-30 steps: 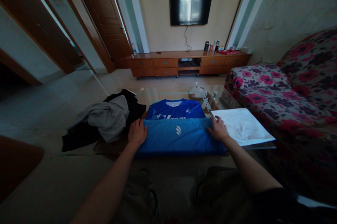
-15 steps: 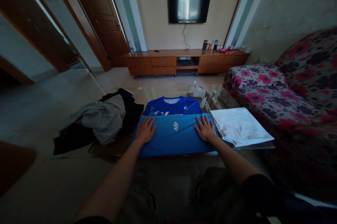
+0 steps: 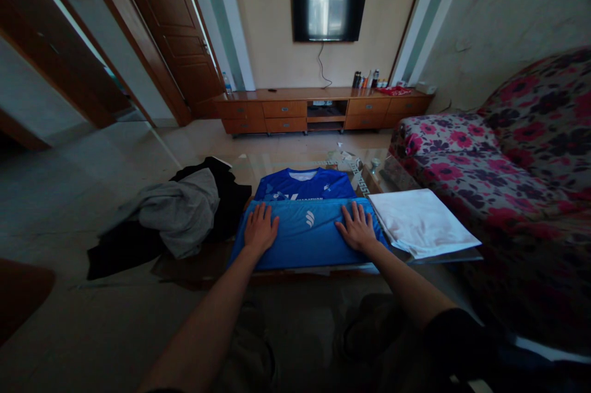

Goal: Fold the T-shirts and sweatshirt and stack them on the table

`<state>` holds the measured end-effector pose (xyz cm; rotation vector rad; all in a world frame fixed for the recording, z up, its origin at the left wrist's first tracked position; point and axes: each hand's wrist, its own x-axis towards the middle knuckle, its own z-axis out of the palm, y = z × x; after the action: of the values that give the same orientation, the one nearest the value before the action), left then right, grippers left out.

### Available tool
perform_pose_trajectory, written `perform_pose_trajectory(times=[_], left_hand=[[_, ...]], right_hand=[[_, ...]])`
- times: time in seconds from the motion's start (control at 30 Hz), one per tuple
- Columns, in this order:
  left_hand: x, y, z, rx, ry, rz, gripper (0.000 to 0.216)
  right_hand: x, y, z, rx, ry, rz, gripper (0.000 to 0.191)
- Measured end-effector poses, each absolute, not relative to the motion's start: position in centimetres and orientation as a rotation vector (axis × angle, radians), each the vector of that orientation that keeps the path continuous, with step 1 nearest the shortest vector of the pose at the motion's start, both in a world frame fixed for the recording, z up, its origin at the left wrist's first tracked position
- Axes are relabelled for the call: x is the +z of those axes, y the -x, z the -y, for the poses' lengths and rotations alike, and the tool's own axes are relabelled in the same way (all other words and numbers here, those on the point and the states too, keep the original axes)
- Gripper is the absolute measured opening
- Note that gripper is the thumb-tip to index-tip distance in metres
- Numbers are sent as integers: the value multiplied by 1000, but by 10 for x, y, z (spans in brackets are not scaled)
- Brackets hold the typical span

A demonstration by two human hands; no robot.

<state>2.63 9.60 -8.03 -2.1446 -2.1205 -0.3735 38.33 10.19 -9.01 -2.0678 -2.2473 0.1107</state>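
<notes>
Left of the blue shirt (image 3: pixel 307 230) lies a grey-and-black clothes heap (image 3: pixel 173 214). Your left hand (image 3: pixel 261 230) and right hand (image 3: pixel 357 230) press flat on the shirt's folded hem, fingers spread, grasping nothing. Right of it, touching, sits folded white cloth (image 3: pixel 422 220).

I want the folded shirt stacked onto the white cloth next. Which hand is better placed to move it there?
Probably the right hand: it lies flat on the blue shirt beside the white cloth.
</notes>
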Motion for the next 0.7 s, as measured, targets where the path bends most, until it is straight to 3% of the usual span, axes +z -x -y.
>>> perform_pose_trajectory(times=[0.37, 0.5, 0.7], left_hand=[[-85, -7, -62, -313, 2268, 2185, 68], [-77, -23, -55, -358, 2365, 1991, 72], [-72, -92, -51, -318, 2606, 1784, 66]], right_hand=[[-85, -390, -77, 119, 1979, 2361, 85], [-78, -358, -65, 116, 1930, 2370, 92], [-58, -271, -50, 219, 1509, 2468, 76]])
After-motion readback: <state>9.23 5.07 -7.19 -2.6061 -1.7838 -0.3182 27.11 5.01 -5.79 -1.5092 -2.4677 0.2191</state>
